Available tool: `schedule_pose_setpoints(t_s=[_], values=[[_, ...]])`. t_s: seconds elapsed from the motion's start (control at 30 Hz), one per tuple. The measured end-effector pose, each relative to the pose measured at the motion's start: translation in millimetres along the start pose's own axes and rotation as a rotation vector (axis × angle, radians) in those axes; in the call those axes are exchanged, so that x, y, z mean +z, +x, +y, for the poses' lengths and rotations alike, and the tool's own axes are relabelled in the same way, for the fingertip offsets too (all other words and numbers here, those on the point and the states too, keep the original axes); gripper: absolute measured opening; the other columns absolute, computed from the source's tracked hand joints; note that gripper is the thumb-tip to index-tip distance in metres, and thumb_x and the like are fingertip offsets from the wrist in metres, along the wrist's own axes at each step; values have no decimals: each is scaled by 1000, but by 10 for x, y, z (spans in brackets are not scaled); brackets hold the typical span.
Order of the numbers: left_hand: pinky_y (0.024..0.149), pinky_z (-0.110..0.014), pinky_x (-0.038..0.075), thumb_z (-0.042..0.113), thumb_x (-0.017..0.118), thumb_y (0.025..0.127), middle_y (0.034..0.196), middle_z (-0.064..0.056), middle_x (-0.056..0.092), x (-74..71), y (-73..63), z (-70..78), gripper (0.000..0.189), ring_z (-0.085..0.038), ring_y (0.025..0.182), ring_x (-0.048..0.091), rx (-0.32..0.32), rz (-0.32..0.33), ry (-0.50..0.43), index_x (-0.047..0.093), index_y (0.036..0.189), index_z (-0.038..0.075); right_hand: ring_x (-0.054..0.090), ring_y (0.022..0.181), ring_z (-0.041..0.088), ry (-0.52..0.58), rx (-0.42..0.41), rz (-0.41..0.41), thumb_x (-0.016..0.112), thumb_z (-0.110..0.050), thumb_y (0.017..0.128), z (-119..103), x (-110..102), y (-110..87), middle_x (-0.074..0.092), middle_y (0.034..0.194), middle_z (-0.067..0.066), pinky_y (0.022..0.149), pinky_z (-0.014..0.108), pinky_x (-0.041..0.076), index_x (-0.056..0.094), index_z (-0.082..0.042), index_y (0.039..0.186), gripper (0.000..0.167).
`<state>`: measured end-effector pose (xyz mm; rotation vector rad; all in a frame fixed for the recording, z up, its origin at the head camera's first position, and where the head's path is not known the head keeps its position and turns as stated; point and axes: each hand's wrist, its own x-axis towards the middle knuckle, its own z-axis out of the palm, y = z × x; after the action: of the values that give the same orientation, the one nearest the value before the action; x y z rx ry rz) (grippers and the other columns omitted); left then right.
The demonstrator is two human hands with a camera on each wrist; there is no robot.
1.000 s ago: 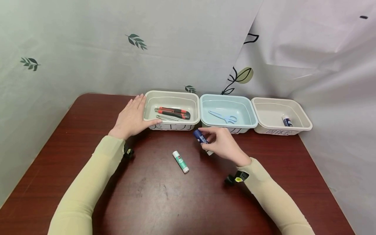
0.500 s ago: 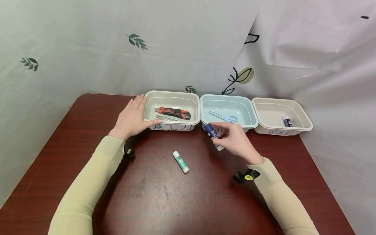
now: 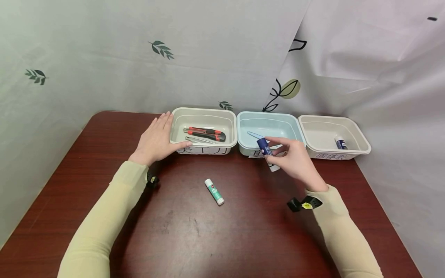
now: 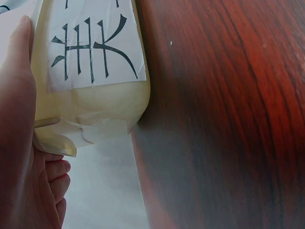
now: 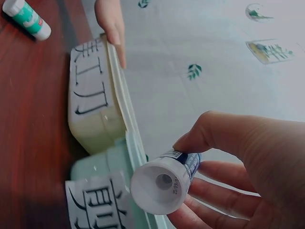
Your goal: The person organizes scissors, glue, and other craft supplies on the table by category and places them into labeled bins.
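Note:
My right hand (image 3: 293, 160) pinches a dark blue glue stick with a white base (image 3: 267, 151) between thumb and fingers, tilted, in front of the light blue bin (image 3: 245, 146). In the right wrist view the white base of this glue stick (image 5: 159, 188) faces the camera. My left hand (image 3: 154, 139) rests with straight fingers on the left corner of the beige bin (image 3: 179, 142), thumb along its front rim. A green and white glue stick (image 3: 214, 192) lies on the table between the hands.
The left bin holds several utility knives (image 3: 205, 134). Light blue scissors (image 3: 255, 134) lie in the middle bin, partly hidden by my right hand. A right-hand beige bin (image 3: 363, 148) contains another blue glue stick (image 3: 340, 143). Behind the dark red table (image 3: 174, 239) hangs a patterned curtain (image 3: 121, 58).
My right hand has carried the blue glue stick to the right and slightly up, from near the left bin's corner to before the middle bin. My left hand has stayed still.

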<state>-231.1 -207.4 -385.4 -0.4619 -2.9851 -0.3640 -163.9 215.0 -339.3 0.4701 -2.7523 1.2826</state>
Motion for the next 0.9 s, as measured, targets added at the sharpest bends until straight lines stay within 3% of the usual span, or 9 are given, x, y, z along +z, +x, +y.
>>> schedule_pose_setpoints(t_s=[0.33,0.9], values=[[124,-45,8,84,54,84,164,-26,17,-20,-14,14,125,-37,153,13,-6,-12,3,16,159,-8,71,82,17,-32,41,38,81,-3,83,113,-209,-30,72,116,10,58,22,55,70,-9,132,51],[124,-42,4,85,52,83,165,-25,17,15,0,-10,126,-36,153,13,-6,-5,2,15,159,-7,67,78,-2,-67,94,135,79,-8,86,362,-525,-110,71,114,17,58,16,52,68,-8,136,51]])
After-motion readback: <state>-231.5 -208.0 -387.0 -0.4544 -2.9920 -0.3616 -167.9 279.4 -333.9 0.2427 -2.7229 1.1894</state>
